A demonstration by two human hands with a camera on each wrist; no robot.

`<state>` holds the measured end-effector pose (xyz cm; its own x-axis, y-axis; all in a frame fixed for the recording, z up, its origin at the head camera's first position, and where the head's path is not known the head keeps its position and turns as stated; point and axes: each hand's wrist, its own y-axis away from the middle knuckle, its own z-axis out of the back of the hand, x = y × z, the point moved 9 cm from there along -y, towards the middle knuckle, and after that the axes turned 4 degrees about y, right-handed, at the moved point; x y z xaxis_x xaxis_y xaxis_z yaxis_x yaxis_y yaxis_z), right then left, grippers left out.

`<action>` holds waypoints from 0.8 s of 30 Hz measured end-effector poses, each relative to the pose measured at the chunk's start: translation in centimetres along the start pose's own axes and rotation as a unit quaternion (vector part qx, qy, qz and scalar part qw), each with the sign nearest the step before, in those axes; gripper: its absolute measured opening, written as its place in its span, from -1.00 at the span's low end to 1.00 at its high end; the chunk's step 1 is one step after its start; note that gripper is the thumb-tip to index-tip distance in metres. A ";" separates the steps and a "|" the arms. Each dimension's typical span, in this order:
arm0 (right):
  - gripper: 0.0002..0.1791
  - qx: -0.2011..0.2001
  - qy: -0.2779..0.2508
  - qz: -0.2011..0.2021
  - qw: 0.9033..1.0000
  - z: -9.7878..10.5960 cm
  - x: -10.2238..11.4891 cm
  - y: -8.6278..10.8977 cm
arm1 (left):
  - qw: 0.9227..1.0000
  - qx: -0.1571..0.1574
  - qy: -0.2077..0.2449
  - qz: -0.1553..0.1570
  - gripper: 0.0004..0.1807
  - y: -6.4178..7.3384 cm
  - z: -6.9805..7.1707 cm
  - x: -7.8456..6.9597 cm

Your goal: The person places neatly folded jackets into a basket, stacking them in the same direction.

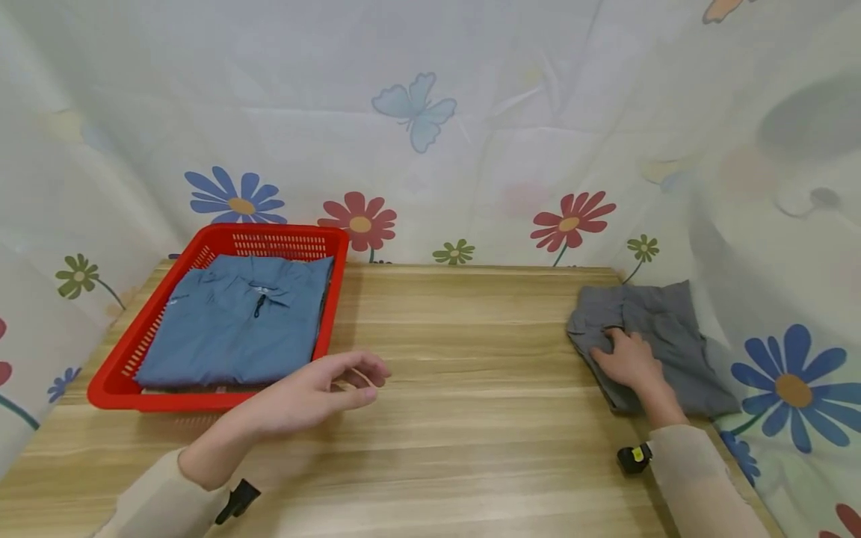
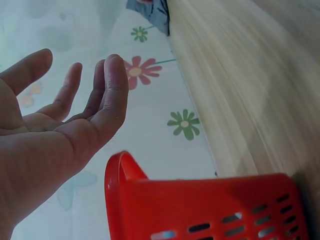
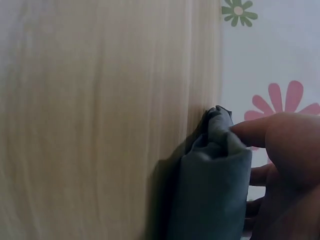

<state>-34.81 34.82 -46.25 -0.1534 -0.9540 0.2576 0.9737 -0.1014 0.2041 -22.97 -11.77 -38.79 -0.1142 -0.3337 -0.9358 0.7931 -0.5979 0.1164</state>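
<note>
A folded grey garment [image 1: 673,351] lies at the right end of the table. My right hand [image 1: 631,362] rests on top of it, fingers loosely bent and spread. In the right wrist view, the right thumb [image 3: 255,132] touches the garment's folded edge [image 3: 210,195] and the other fingers lie against its upper face. My left hand [image 1: 316,392] hovers in front of the red basket's near right corner, its fingers relaxed and holding nothing. Inside the red plastic basket [image 1: 329,299] lies a folded blue garment [image 1: 235,329] with a short dark zip pull.
The wooden table [image 1: 457,359] runs between the basket at left and the grey garment at right. A white curtain [image 1: 498,149] printed with flowers and butterflies hangs behind the table and along both sides. Dark wrist straps [image 1: 237,502] show at both sleeves.
</note>
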 end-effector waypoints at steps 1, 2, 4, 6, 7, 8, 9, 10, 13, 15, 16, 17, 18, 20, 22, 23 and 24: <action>-0.26 -0.001 0.000 0.002 1.000 -0.1 0.2 0.0 | 1.000 0.005 -0.002 -0.005 -0.65 -0.1 -0.3 0.0; -0.26 0.000 0.001 0.005 1.000 -0.2 0.4 0.1 | 1.000 0.009 -0.003 -0.011 -0.66 -0.2 -0.6 -0.1; -0.25 0.000 0.001 0.014 1.000 -0.3 1.0 0.3 | 1.000 0.016 0.000 -0.017 -0.66 -0.4 -1.1 0.0; -0.25 -0.003 0.002 0.023 1.000 -0.5 1.6 0.4 | 1.000 0.022 0.002 -0.020 -0.67 -0.6 -1.7 0.1; -0.25 -0.004 0.002 0.029 1.000 -0.6 1.9 0.5 | 0.999 0.025 0.001 -0.022 -0.68 -0.7 -1.9 0.2; -0.25 -0.005 0.003 0.033 0.999 -0.8 2.2 0.5 | 0.999 0.029 0.003 -0.020 -0.68 -0.8 -2.1 0.3; -0.24 -0.006 0.004 0.037 0.999 -0.9 2.5 0.5 | 0.999 0.032 0.005 -0.018 -0.69 -0.9 -2.4 0.4; -0.25 -0.008 0.004 0.039 0.999 -1.0 2.8 0.5 | 0.999 0.036 0.008 -0.017 -0.69 -1.1 -2.6 0.5; -0.25 -0.010 0.002 0.046 0.999 -1.4 3.6 0.5 | 0.999 0.046 0.015 -0.017 -0.70 -1.3 -3.1 0.7; -0.25 -0.010 -0.001 0.049 0.999 -1.6 4.2 0.5 | 0.998 0.050 0.019 -0.022 -0.70 -1.5 -3.4 0.7; -0.25 -0.011 -0.002 0.050 0.999 -1.7 4.5 0.5 | 0.998 0.052 0.019 -0.026 -0.70 -1.5 -3.6 0.7; -0.26 -0.012 -0.004 0.051 0.999 -1.8 4.8 0.5 | 0.998 0.053 0.018 -0.029 -0.70 -1.6 -3.7 0.7; -0.26 -0.014 -0.005 0.052 0.999 -2.0 5.1 0.4 | 0.998 0.054 0.018 -0.031 -0.70 -1.6 -3.8 0.7; -0.27 -0.015 -0.008 0.056 0.998 -2.3 5.9 0.4 | 0.998 0.057 0.018 -0.031 -0.70 -1.7 -4.1 0.7; -0.27 -0.017 -0.007 0.062 0.998 -2.6 6.7 0.5 | 0.997 0.061 0.021 -0.028 -0.70 -1.8 -4.4 0.8; -0.27 -0.018 -0.007 0.066 0.998 -2.7 7.1 0.5 | 0.997 0.063 0.024 -0.026 -0.70 -1.8 -4.6 0.9; -0.27 -0.018 -0.006 0.070 0.997 -2.9 7.5 0.5 | 0.997 0.065 0.025 -0.025 -0.70 -1.9 -4.8 1.0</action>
<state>-34.94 26.78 -46.95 -0.0176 -0.9562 0.2920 0.9911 0.0218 0.1311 -21.73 -7.53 -41.53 -0.1197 -0.2658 -0.9566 0.7026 -0.7034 0.1075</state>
